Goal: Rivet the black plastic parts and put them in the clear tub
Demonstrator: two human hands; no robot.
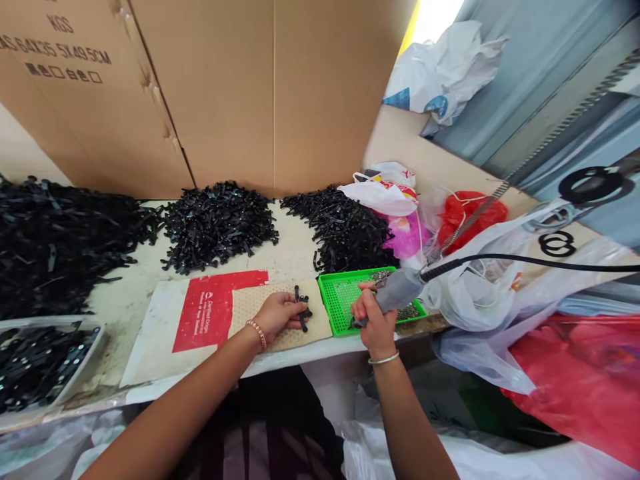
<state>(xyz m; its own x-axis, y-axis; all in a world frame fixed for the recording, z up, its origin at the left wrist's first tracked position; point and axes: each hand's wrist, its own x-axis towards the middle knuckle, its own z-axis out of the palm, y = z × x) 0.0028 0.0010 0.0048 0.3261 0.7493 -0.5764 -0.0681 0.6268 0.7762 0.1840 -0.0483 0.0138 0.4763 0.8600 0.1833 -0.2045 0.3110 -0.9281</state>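
Note:
My left hand (278,315) rests on a tan perforated mat (260,303), its fingers closed on a few small black plastic parts (302,308). My right hand (371,321) is wrapped round a grey electric screwdriver (397,290) with a black cable (525,261) running off to the right. The tool's tip points down at the front of a green mesh tray (343,299) that holds small metal screws. Both hands are near the table's front edge, about a hand's width apart.
Three heaps of black plastic parts (217,225) lie across the table, with cardboard boxes (225,93) standing behind. A grey tray of black parts (37,360) sits at the front left. Plastic bags (500,267) crowd the right side. A red-and-white sheet (210,313) lies under the mat.

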